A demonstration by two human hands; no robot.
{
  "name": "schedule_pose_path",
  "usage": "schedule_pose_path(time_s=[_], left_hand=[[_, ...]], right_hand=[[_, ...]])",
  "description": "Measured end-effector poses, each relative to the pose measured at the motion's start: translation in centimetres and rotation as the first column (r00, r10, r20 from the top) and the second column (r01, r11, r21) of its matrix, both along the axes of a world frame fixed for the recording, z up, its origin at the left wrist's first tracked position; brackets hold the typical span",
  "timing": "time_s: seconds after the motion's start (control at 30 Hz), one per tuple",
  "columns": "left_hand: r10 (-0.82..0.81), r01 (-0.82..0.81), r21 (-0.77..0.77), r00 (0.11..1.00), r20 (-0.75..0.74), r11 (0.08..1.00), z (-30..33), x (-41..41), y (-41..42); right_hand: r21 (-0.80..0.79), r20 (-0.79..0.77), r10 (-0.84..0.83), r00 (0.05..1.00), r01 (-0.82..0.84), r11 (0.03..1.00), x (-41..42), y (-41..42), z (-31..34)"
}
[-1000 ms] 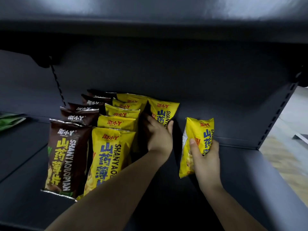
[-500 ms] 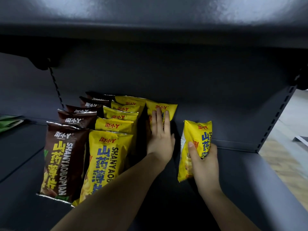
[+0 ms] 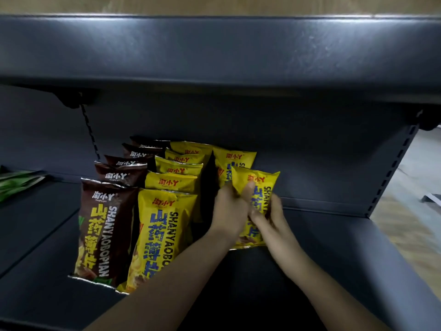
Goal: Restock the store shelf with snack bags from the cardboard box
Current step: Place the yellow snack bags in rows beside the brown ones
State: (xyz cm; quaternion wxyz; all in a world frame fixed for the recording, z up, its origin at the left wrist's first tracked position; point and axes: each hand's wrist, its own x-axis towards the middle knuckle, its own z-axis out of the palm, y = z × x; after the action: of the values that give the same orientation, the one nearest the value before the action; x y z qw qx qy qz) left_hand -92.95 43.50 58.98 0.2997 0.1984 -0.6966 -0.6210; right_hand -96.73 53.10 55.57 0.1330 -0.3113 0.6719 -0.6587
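Note:
On the dark grey shelf (image 3: pixel 334 259) stand a row of brown snack bags (image 3: pixel 105 225) and, to its right, a row of yellow snack bags (image 3: pixel 162 235). A third row starts with one yellow bag (image 3: pixel 235 158) against the back panel. Just in front of it a second yellow bag (image 3: pixel 260 185) stands upright, gripped by both hands. My left hand (image 3: pixel 229 211) holds its left edge, thumb on the front. My right hand (image 3: pixel 272 218) grips its right side lower down. The cardboard box is out of view.
The shelf above (image 3: pixel 214 51) overhangs closely. A slotted upright (image 3: pixel 391 173) bounds the bay on the right, with wooden floor (image 3: pixel 410 223) beyond. A green package (image 3: pixel 16 182) lies on the neighbouring shelf at far left. Bare shelf lies right of the held bag.
My right hand has carried the yellow bag left, in front of the rear yellow bag. My left hand left that rear bag and now grips the held bag too.

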Motion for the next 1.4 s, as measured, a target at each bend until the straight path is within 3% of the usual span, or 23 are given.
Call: schedule_pose_path(time_s=[0.1, 0.2, 0.37, 0.43, 0.57, 0.7, 0.87, 1.0, 1.13, 1.3, 1.4], left_hand=[[0.023, -0.021, 0.143, 1.0, -0.018, 0.99, 1.3, 0.5, -0.8], [0.073, -0.07, 0.14, 0.997, -0.02, 0.988, 1.5, 0.6, -1.0], [0.254, -0.231, -0.185, 0.961, 0.108, 0.955, -1.1, 1.6, -0.2], [0.295, -0.219, -0.344, 0.937, 0.188, 0.913, -2.7, 2.3, 0.5], [0.305, -0.121, -0.471, 0.891, 0.337, 0.874, -4.6, 2.3, 0.9], [0.334, -0.099, -0.561, 0.881, 0.334, 0.822, -5.2, 1.3, 0.2], [0.407, -0.169, -0.572, 0.856, 0.318, 0.803, -5.2, 0.0, 0.1], [0.449, -0.24, -0.623, 0.871, 0.2, 0.744, -6.1, -0.4, -0.6], [0.451, -0.207, -0.641, 0.859, 0.242, 0.739, -6.5, -0.8, -1.2], [0.323, -0.071, -0.563, 0.874, 0.363, 0.823, -6.5, 0.4, -1.5], [0.348, -0.085, -0.624, 0.884, 0.312, 0.777, -4.9, 1.5, 0.5]], right_hand=[[-0.02, 0.13, 0.064, 0.989, -0.062, 0.998, -0.8, -0.1, -0.1], [0.005, 0.127, 0.024, 0.992, -0.025, 1.0, -1.3, -1.1, 0.0], [-0.044, 0.084, -0.056, 0.995, 0.06, 0.997, -1.8, -3.2, 0.1], [-0.028, 0.04, -0.084, 0.996, 0.085, 0.996, -2.0, -3.9, -0.2], [0.022, -0.042, -0.153, 0.987, 0.154, 0.988, -2.1, -5.3, -1.1], [0.06, -0.151, -0.266, 0.952, 0.278, 0.959, -2.5, -6.0, -1.3], [0.164, -0.185, -0.291, 0.939, 0.321, 0.933, -2.9, -6.0, -1.9], [0.201, -0.205, -0.242, 0.948, 0.283, 0.938, -3.2, -6.0, -2.9], [0.259, -0.227, -0.241, 0.944, 0.297, 0.919, -3.5, -5.9, -2.8], [0.249, -0.23, -0.237, 0.944, 0.293, 0.923, -3.0, -5.4, -2.2], [0.246, -0.262, -0.268, 0.927, 0.332, 0.91, -2.5, -4.4, -1.4]])
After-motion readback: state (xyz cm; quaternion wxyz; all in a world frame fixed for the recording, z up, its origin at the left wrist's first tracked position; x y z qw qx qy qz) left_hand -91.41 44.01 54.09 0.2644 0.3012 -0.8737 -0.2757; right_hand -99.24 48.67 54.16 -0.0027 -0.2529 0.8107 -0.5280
